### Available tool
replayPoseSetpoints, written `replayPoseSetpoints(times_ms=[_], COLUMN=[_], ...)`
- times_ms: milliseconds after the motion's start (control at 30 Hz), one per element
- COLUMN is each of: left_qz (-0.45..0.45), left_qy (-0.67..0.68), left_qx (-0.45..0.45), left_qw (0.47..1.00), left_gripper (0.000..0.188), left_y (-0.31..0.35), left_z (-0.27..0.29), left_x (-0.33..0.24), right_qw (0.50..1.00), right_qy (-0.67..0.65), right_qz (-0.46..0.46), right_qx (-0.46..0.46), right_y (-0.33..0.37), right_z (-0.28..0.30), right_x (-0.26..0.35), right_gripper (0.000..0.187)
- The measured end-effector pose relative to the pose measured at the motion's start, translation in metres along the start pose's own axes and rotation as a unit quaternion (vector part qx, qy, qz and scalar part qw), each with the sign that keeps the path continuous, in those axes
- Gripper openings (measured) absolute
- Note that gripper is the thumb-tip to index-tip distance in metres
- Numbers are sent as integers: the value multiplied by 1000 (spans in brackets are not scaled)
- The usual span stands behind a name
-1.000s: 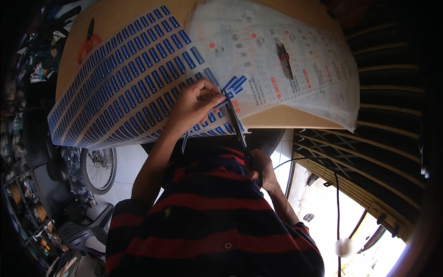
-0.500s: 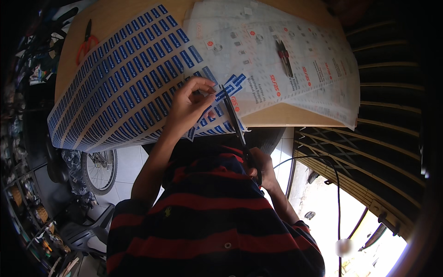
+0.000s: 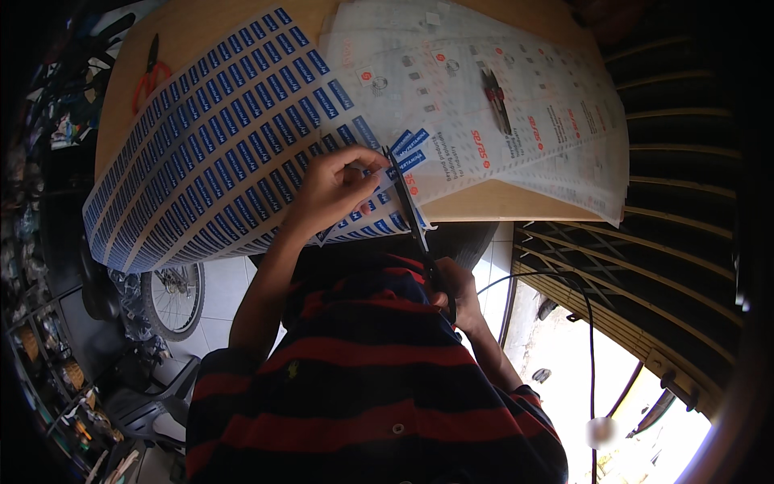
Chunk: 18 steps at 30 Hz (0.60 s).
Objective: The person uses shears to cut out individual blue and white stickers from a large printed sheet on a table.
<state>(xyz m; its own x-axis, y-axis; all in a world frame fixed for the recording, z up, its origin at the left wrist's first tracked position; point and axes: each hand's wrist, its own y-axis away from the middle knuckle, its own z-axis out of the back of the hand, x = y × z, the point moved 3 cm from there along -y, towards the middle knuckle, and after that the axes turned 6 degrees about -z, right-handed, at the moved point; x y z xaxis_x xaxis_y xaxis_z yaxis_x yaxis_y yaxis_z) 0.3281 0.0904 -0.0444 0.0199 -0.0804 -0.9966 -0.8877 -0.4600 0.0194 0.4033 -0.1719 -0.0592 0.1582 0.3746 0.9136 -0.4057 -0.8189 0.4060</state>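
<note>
My right hand (image 3: 453, 289) is closed around the handles of long black scissors (image 3: 411, 202), whose blades point away from me over the table's near edge. A narrow strip of blue labels (image 3: 405, 165) crosses the blades near their tips. My left hand (image 3: 343, 187) pinches the strip's left end, its fingertips close beside the blades. Beneath that hand spreads a large sheet of blue printed labels (image 3: 234, 153), its near edge hanging over the table. Several small cut blue labels (image 3: 411, 141) lie just beyond the scissor tips.
Translucent printed sheets (image 3: 451, 97) overlap across the right of the wooden table (image 3: 476, 202). A small dark and red cutting tool (image 3: 496, 101) rests on them. Red-handled scissors (image 3: 151, 81) lie at the far left. A bicycle wheel (image 3: 172, 298) and a metal folding gate (image 3: 669, 169) flank the table.
My left hand has shifted slightly right, toward the blades. The strip's label now reaches farther past the blades to the right. My right hand stays nearly in place.
</note>
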Motion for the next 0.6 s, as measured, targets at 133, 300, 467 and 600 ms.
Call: replayPoseSetpoints(times_ms=[133,300,467,600], left_qz=[-6,35,20,31], left_qy=[7,20,30,19], left_qx=[-30,-45,-48,-46], left_qw=[1000,998,998,998], left_gripper=[18,20,24,22], left_y=[1,0,-1,0], left_z=[-2,-2,-1,-1], left_x=[-4,-10,1,-4], right_qw=[1000,1000,999,999], right_qy=[1,11,15,10], right_qz=[-7,23,27,45], right_qx=[5,8,10,7], right_y=[0,-3,-4,-5], right_z=[1,4,6,8], right_x=[0,-4,-1,-2], right_gripper=[73,72,71,71])
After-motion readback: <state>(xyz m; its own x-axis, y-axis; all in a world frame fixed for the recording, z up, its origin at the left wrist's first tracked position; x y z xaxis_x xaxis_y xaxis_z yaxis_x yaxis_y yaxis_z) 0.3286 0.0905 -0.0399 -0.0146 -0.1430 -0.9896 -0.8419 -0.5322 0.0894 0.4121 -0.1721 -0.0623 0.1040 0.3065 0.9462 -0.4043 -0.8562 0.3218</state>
